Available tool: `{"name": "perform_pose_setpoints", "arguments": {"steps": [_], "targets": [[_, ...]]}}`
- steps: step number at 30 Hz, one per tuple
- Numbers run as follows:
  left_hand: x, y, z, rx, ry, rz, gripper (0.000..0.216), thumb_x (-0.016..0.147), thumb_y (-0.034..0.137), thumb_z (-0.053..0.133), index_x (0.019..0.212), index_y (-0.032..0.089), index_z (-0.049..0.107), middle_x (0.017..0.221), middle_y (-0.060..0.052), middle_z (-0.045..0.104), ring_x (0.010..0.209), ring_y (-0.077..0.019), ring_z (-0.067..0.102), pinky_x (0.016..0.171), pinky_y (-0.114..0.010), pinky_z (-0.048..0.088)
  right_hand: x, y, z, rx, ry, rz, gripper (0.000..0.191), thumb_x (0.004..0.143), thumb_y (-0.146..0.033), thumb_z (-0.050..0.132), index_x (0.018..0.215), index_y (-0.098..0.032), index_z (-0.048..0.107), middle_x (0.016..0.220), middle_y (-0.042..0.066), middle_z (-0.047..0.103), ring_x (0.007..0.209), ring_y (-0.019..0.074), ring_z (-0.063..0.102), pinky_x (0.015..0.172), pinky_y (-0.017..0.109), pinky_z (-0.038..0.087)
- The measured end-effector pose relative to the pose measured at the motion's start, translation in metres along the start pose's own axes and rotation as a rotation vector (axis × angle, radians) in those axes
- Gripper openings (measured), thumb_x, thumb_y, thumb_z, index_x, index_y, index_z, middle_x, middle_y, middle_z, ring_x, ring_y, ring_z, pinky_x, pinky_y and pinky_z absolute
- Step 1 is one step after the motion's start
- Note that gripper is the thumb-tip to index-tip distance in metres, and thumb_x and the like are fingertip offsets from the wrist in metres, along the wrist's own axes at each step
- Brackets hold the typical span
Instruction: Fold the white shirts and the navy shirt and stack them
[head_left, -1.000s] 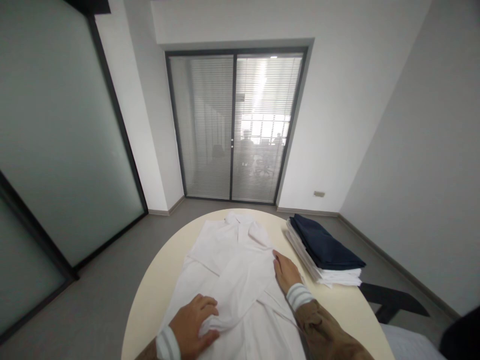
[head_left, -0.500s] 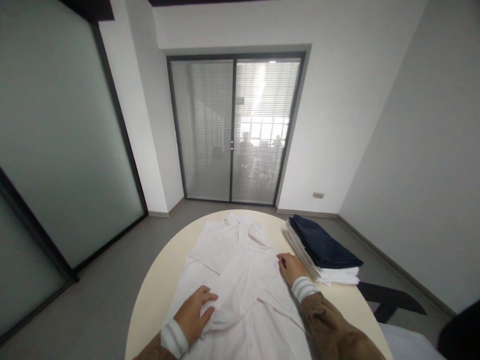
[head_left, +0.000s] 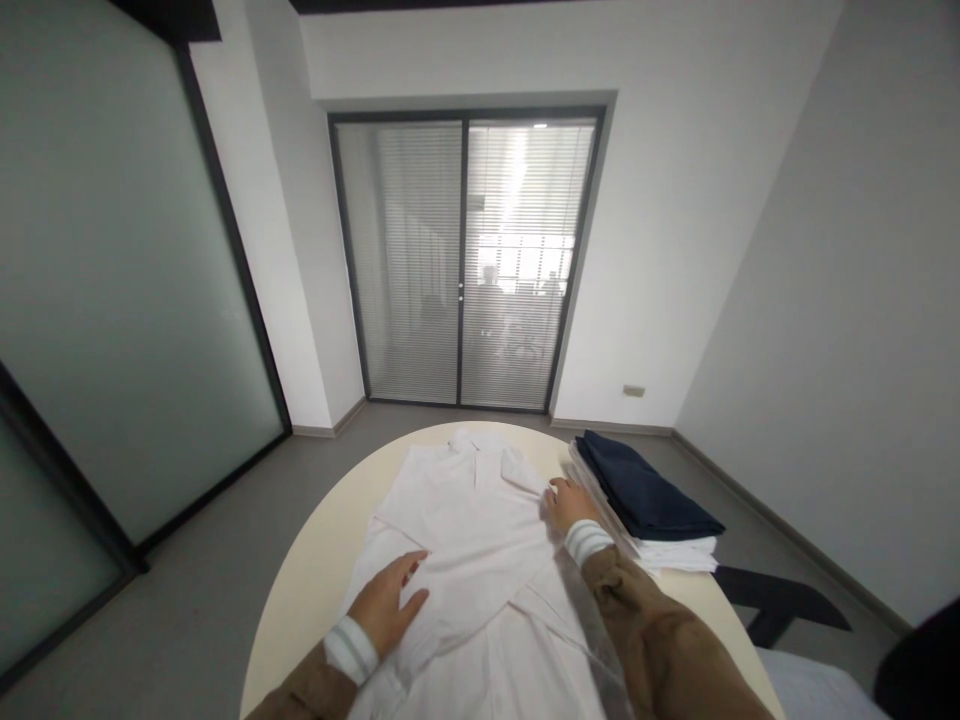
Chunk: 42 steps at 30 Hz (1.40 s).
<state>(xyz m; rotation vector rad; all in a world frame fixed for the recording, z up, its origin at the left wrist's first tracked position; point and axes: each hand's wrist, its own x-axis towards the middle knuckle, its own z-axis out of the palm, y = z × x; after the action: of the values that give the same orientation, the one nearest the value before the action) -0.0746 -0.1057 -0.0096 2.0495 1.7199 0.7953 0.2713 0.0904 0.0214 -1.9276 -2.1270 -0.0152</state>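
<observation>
A white long-sleeved shirt (head_left: pixel 480 540) lies spread on the round table, its collar at the far end and its sleeves folded across the body. My left hand (head_left: pixel 386 605) rests on the shirt's left side, thumb and fingers apart, holding nothing. Along the right edge of the shirt, below the collar, is my right hand (head_left: pixel 571 507); its fingers are slightly bent and touch the cloth, with no clear grip showing. A greyish, see-through strip (head_left: pixel 592 620) shows between the shirt and my right forearm; it looks like plastic film.
Beside my right hand stands a stack of folded white cloth (head_left: pixel 679 553) topped by a dark navy folded cloth (head_left: pixel 645 490). The pale round table (head_left: pixel 300 590) has a curved edge. A black chair armrest (head_left: pixel 787 595) sits at the right. Glass doors with blinds (head_left: pixel 465 260) stand beyond.
My right hand has moved a little away from me along the shirt's right edge. My left hand has shifted slightly forward, and more of the see-through strip shows.
</observation>
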Motion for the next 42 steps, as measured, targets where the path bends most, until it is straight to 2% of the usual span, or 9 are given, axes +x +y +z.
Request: {"name": "perform_pose_setpoints", "arguments": {"steps": [3,7,12,18,24,28,34,38,42], "targets": [[0.02,-0.007,0.003,0.151,0.044,0.095,0.053,0.089,0.035,0.053,0.14,0.018,0.052,0.147,-0.016,0.048,0.137,-0.0321,0.043,0.111,-0.051,0.039,0.017,-0.015,-0.002,0.008,-0.002,-0.014,0.037,0.093,-0.037,0.048,0.121,-0.018,0.064,0.122,0.013,0.063,0.112,0.0275,0.057,0.095,0.038,0.04],[0.029,-0.025,0.015,0.381,0.026,0.023,0.06,0.09,0.044,0.054,0.147,0.028,0.044,0.16,-0.014,0.027,0.146,-0.0428,0.02,0.11,-0.066,0.027,0.028,-0.037,0.004,0.003,-0.012,-0.051,0.037,0.089,-0.042,0.057,0.12,-0.023,0.063,0.124,0.012,0.062,0.116,0.0282,0.054,0.096,0.04,0.038],[0.019,-0.049,0.015,0.476,-0.042,0.049,0.067,0.089,0.059,0.052,0.15,0.039,0.032,0.162,-0.007,0.021,0.147,-0.0436,0.013,0.112,-0.068,0.019,0.048,-0.057,0.017,0.005,-0.061,-0.016,0.03,0.088,-0.033,0.06,0.115,-0.021,0.063,0.118,0.013,0.066,0.116,0.0282,0.056,0.096,0.042,0.038],[0.005,-0.07,0.002,0.514,0.032,0.042,0.065,0.091,0.061,0.047,0.15,0.037,0.032,0.161,-0.007,0.022,0.147,-0.0397,0.019,0.113,-0.062,0.024,0.092,-0.036,0.015,0.075,-0.095,0.229,0.041,0.102,-0.033,0.027,0.12,-0.011,0.057,0.108,0.022,0.068,0.101,0.0278,0.066,0.081,0.038,0.047],[0.001,-0.073,0.005,0.506,0.037,0.021,0.063,0.089,0.054,0.054,0.148,0.037,0.038,0.16,-0.007,0.027,0.146,-0.0416,0.02,0.111,-0.064,0.026,0.115,-0.01,0.025,0.183,-0.203,0.274,0.037,0.1,-0.039,0.044,0.123,-0.012,0.057,0.114,0.015,0.066,0.102,0.0241,0.065,0.084,0.038,0.052],[0.005,-0.069,0.007,0.427,0.121,0.083,0.05,0.087,0.041,0.061,0.135,0.031,0.057,0.156,-0.007,0.036,0.146,-0.0381,0.024,0.113,-0.059,0.03,0.113,-0.004,0.037,0.216,-0.239,0.269,0.036,0.093,-0.037,0.061,0.122,-0.017,0.058,0.123,0.008,0.06,0.103,0.0207,0.062,0.087,0.042,0.055],[0.017,-0.061,0.006,0.299,0.068,0.132,0.012,0.084,0.029,0.059,0.091,0.021,0.064,0.139,-0.01,0.056,0.13,-0.0313,0.048,0.108,-0.051,0.043,0.097,0.0,0.031,0.177,-0.129,0.25,0.05,0.098,-0.026,0.04,0.144,-0.005,0.037,0.124,0.02,0.061,0.112,0.025,0.06,0.093,0.035,0.048],[0.02,-0.05,0.005,0.329,0.038,0.085,0.021,0.084,0.028,0.056,0.102,0.021,0.065,0.138,-0.01,0.057,0.131,-0.0308,0.047,0.11,-0.051,0.04,0.073,-0.013,0.026,0.113,-0.102,0.161,0.058,0.093,-0.028,0.045,0.148,-0.012,0.036,0.148,0.019,0.042,0.132,0.0297,0.045,0.105,0.04,0.038],[0.017,-0.035,0.004,0.457,-0.018,-0.108,0.053,0.085,0.041,0.056,0.136,0.027,0.055,0.159,-0.007,0.031,0.147,-0.0417,0.017,0.114,-0.064,0.021,0.034,-0.025,0.038,0.079,-0.182,0.043,0.063,0.092,-0.047,0.046,0.15,-0.023,0.036,0.158,0.011,0.031,0.142,0.0299,0.031,0.113,0.044,0.027]]}}
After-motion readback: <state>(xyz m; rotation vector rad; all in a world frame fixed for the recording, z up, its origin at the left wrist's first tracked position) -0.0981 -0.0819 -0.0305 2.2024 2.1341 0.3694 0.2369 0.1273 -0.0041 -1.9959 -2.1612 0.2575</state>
